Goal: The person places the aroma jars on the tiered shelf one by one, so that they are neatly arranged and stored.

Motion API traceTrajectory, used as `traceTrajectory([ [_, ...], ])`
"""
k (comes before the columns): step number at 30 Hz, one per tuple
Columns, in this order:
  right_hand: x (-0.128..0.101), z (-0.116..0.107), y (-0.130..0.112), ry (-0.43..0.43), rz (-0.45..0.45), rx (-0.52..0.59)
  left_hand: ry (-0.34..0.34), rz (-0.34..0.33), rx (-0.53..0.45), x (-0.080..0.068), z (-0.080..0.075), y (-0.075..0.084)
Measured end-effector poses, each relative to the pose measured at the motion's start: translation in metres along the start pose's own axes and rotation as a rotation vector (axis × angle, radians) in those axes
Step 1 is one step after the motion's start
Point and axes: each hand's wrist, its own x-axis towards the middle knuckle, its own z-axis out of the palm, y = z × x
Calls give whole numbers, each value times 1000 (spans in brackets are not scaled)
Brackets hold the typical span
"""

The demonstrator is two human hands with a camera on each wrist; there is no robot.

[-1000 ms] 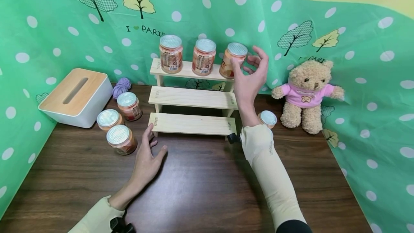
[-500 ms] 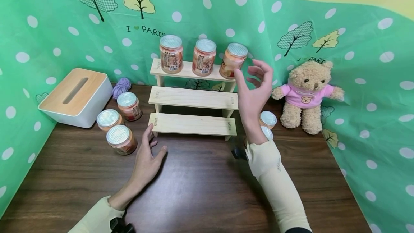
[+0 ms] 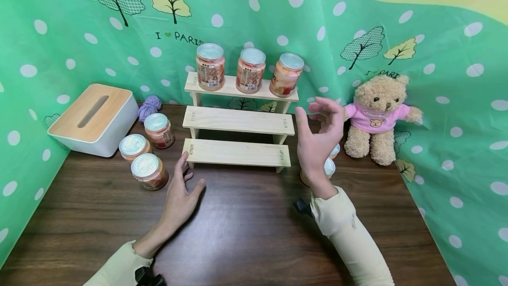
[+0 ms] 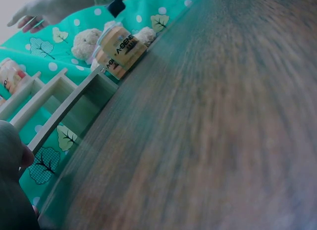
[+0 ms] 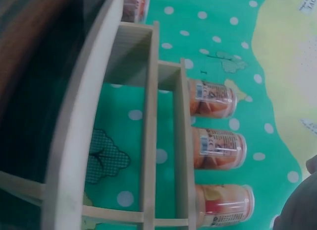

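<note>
A three-step wooden rack stands at the middle back. Along its top step are three upright jars with pale lids: a left jar, a middle jar and a right jar. My right hand hangs in the air right of the rack, fingers loosely bent, holding nothing. Behind it, a near jar and a far jar are partly hidden. My left hand lies low over the table, its index fingertip by the bottom step's left end; whether it touches, I cannot tell.
Three more jars cluster left of the rack. Behind them are a purple yarn ball and a white tissue box with a wooden lid. A teddy bear in a pink shirt sits at the right, against a green dotted cloth.
My right hand has drawn away from the top step's right jar, moving down and to the right. That jar stays on the step. The left hand has not moved.
</note>
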Motion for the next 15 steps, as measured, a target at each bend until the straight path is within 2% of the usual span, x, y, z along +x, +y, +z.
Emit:
traceTrajectory([
  [15,-22,-28,-7,-2,-16,6,2,1,-12,0,-1,7],
])
